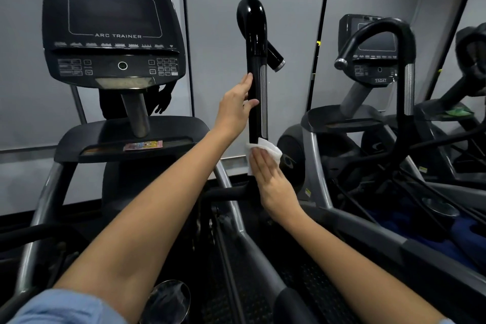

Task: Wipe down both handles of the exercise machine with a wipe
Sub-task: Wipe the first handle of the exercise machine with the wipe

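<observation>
Nearest, the right hand (272, 179) lies with straight, close-set fingers (259, 163) pressing a crumpled white wipe (265, 150) against the foot of the glossy black upright handle (253, 102) with its silver grip strip, just above the crossbar. Higher up, the left hand (234, 110) rests flat against the handle's left side, fingers straight, thumb spread onto the front, seemingly steadying it. The handle's long axis runs straight up from the wipe, so the unwiped length probably lies above. Beyond, the black Cybex console (113, 31) stands to the left.
</observation>
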Demonstrator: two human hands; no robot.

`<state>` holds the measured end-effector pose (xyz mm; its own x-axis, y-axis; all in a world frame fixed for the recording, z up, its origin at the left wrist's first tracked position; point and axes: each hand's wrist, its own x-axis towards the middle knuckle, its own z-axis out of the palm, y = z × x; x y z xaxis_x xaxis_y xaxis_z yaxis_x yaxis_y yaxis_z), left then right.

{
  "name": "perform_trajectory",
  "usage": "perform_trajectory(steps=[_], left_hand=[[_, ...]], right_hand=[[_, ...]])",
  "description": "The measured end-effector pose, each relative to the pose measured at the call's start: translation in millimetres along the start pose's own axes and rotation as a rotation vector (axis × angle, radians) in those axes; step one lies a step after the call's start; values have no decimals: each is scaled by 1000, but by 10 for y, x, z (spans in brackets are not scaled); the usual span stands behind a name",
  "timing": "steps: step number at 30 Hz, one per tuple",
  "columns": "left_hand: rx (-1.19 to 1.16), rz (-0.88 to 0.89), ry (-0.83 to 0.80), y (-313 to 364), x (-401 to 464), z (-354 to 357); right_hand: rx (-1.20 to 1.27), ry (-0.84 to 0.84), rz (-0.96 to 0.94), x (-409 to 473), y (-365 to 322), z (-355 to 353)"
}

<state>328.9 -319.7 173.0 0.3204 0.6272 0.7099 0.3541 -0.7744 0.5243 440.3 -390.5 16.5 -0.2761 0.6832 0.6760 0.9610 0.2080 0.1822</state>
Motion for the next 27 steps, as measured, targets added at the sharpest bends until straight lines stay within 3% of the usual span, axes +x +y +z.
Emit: perform_trajectory(steps=[5,9,12,16,20,27], left_hand=[[8,3,33,13,-25,18],[8,-5,18,44,-43,9],[14,3,24,35,-35,-4],[-18,-11,38,31,-40,12],[4,7,40,32,-50,16],[-12,16,50,-19,-44,30]], right_hand=[[-132,2,55,320,-18,-129],[-136,-82,46,42,-66,13],[-118,-2,52,198,-23,-30],[-7,67,154,526,-23,-179],[76,41,120,170,-49,-39],[532,101,255,532,-28,-385]])
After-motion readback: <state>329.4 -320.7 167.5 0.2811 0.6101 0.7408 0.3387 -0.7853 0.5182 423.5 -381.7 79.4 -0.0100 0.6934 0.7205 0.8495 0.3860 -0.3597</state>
